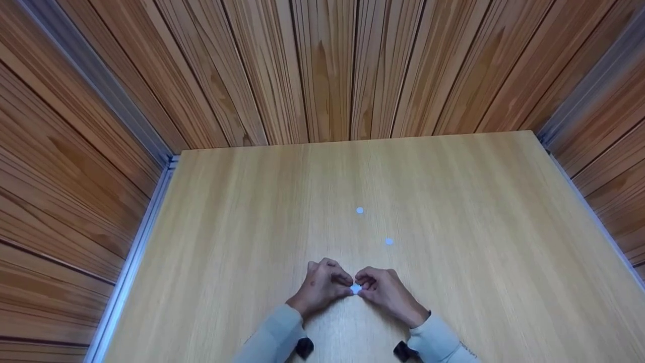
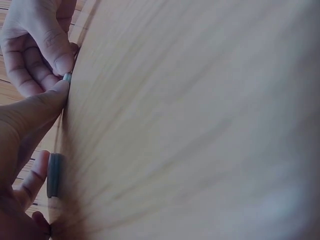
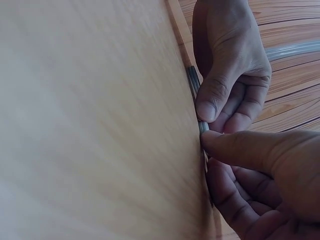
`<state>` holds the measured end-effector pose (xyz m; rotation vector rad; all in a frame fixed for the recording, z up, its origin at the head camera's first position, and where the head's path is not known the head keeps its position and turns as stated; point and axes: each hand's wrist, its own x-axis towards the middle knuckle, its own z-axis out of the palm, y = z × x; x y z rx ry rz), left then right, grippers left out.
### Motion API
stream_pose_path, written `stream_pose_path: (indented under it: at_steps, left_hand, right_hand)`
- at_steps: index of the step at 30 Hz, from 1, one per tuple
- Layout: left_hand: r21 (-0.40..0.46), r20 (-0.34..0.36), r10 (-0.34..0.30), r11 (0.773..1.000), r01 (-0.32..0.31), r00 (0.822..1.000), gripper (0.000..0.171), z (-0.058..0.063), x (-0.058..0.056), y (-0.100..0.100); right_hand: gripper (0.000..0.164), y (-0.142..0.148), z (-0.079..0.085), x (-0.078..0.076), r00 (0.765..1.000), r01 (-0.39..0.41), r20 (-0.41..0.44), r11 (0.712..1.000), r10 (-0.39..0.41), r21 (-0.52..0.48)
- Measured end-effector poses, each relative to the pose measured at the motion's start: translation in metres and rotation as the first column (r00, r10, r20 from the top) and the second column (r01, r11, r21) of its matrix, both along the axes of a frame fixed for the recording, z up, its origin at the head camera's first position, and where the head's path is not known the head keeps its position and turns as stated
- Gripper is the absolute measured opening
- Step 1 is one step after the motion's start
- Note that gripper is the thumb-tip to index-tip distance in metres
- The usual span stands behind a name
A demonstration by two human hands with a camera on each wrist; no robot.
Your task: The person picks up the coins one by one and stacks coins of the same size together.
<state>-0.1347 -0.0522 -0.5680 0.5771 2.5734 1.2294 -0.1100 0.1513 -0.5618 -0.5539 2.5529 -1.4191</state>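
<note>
A small, pale, round disc is between my two hands at the near middle of the table. My left hand pinches its left side and my right hand its right side, fingers curled and thumbs close together. Edge-on, the disc shows as a thin greenish piece between the thumbs in the left wrist view. The right wrist view shows the same disc between the thumb tips, partly hidden by them. Farther off on the table lie two more pale discs, one nearer and one beyond it.
The light wooden table is bounded by wood-plank walls at the back and both sides. Metal rails run along the table's sides. Seen edge-on, a dark grooved disc sits on the tabletop in the left wrist view.
</note>
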Motion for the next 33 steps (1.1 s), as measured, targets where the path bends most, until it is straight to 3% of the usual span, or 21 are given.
stream_pose_path:
  at_steps: [11, 17, 29, 33]
  left_hand:
    - [0.009, -0.007, 0.002, 1.000, -0.001, 1.000, 0.015, -0.001, -0.001, -0.002]
    - [0.015, -0.005, -0.011, 1.000, 0.011, 1.000, 0.015, -0.002, -0.001, -0.002]
    - [-0.009, 0.064, 0.011, 1.000, -0.010, 0.998, 0.015, -0.001, -0.001, 0.000]
    - [-0.002, 0.085, 0.017, 1.000, -0.017, 0.996, 0.015, -0.001, -0.002, 0.000]
  right_hand:
    - [0.020, 0.000, 0.002, -0.002, 1.000, -0.024, 0.019, 0.999, 0.025, -0.021]
    - [0.020, 0.004, 0.004, -0.004, 0.996, -0.051, 0.076, 0.997, 0.055, -0.049]
    - [0.017, 0.018, 0.019, -0.022, 0.995, 0.020, 0.101, 0.999, -0.016, -0.040]
    - [0.018, 0.021, 0.026, -0.033, 0.997, 0.047, 0.061, 0.999, -0.046, -0.015]
